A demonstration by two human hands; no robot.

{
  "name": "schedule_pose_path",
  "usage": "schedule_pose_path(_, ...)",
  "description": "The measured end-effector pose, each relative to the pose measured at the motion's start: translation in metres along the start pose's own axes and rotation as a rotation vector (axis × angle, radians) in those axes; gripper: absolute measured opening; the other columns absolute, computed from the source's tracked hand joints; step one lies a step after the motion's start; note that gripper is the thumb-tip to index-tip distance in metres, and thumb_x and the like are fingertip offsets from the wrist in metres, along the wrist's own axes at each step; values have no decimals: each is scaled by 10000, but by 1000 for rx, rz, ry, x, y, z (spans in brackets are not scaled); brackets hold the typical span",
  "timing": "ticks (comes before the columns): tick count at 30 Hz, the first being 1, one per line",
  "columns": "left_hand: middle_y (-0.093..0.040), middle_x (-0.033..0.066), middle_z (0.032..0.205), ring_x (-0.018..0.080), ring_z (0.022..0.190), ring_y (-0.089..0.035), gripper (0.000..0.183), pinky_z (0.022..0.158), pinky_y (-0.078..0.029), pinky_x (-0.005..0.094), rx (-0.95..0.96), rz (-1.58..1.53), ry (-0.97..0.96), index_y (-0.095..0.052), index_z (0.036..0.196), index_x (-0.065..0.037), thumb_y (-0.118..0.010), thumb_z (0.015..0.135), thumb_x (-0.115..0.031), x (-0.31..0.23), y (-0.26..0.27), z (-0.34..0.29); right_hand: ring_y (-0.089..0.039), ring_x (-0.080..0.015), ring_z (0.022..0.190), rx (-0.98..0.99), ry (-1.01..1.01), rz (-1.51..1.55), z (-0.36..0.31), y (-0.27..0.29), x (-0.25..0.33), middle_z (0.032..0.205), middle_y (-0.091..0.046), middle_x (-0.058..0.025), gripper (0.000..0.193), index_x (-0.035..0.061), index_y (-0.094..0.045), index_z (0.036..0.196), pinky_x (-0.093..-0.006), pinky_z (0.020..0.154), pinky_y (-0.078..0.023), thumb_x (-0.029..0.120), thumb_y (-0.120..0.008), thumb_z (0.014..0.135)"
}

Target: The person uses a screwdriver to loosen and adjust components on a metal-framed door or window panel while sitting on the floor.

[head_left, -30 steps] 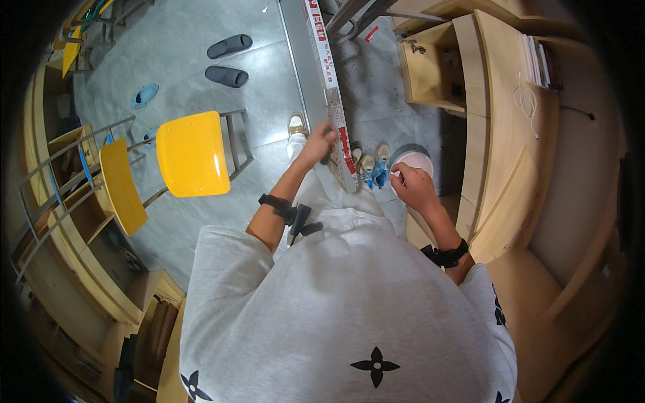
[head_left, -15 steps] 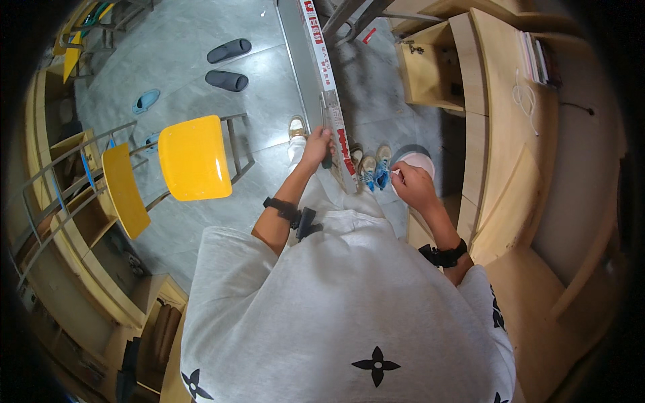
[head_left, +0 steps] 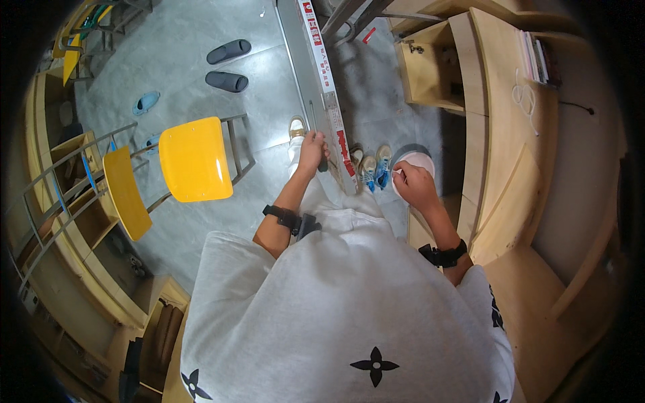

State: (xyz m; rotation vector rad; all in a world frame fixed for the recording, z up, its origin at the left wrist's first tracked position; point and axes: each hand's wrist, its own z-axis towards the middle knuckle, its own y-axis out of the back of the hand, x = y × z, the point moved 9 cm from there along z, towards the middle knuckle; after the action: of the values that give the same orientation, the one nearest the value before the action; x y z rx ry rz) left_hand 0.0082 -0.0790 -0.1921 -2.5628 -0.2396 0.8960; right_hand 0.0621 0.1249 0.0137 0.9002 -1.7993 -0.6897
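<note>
Long box (head_left: pixel 322 87), narrow, grey with a red-and-white printed face, standing steeply on the grey floor (head_left: pixel 181 67) and serving as landmark for all entries. Far left of the box: 1 yellow chair (head_left: pixel 191 160) on a metal frame, with wooden shelving (head_left: pixel 74 221) beyond it. Left of the box and nearer its upper end: 2 dark slippers (head_left: pixel 227 66) and 1 pale blue slipper (head_left: pixel 145 102). Touching the box at its lower end: left hand (head_left: pixel 313 149), fingers closed around a dark slim item set against the box's left edge; whether the box itself is gripped cannot be told. Just right of the box's foot: 1 pair of blue-and-white shoes (head_left: pixel 373 166). Further right: right hand (head_left: pixel 415 186), fingers pinched at the rim of a round white container (head_left: pixel 416 163). Far right of the box: wooden desk (head_left: pixel 500 134) with an open cubby. Handling, as judged: stiff, probably cardboard, likely light for its length but top-heavy and prone to tip; best held low on both long edges, with 1 hand higher for balance.
</note>
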Motion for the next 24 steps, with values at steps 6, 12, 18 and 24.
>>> schedule_pose_path(6,-492,7,650,114,513,-484,154,479,-421,279,-142,212,-159,-528,850,-71,-618,883,-191,-26,8,19,-601,-357,623,16,16,16,0,-8,-2,632,-609,-165,145,43,-621,854,-447,578,-467,166,-567,798)
schedule_pose_path(12,-539,10,620,98,453,-466,156,422,-381,251,-269,218,-224,-620,863,-28,-701,800,-145,-65,6,49,-602,-356,639,6,6,30,2,-4,-1,631,-604,-167,135,41,-615,864,-449,586,-460,151,-563,806)
schedule_pose_path(18,-599,38,668,112,469,-505,138,435,-420,263,-252,230,-256,-628,862,-7,-675,791,-115,-78,4,60,-608,-354,652,11,-32,25,-1,-5,-8,639,-613,-159,136,48,-609,865,-453,601,-467,168,-568,814)
schedule_pose_path(24,-600,45,677,115,486,-511,179,453,-442,266,-289,319,-240,-631,886,0,-690,755,-107,-80,6,65,-612,-295,583,2,-2,10,-1,-3,-6,637,-622,-139,126,25,-619,885,-396,554,-469,117,-595,802)
